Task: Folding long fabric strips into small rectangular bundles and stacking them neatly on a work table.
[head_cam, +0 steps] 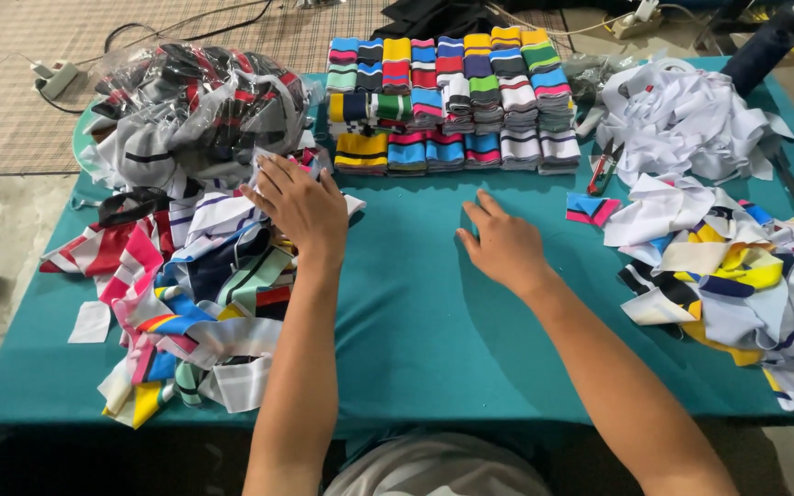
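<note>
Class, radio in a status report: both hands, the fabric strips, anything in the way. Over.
Left hand open, reaching into loose strip pile. Right hand flat on teal cloth, holding nothing. Folded stacks beyond; nothing between the hands.

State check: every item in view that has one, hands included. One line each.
left hand: open, fingers spread, resting on the loose striped fabric pile
right hand: open, flat on the teal cloth, holding nothing
folded striped stacks: neat rows at the far edge
loose striped fabric pile: jumbled, unfolded
plastic bag of fabric: open, stuffed
white scraps heap: loose, crumpled
small striped piece: lying flat, alone
</note>
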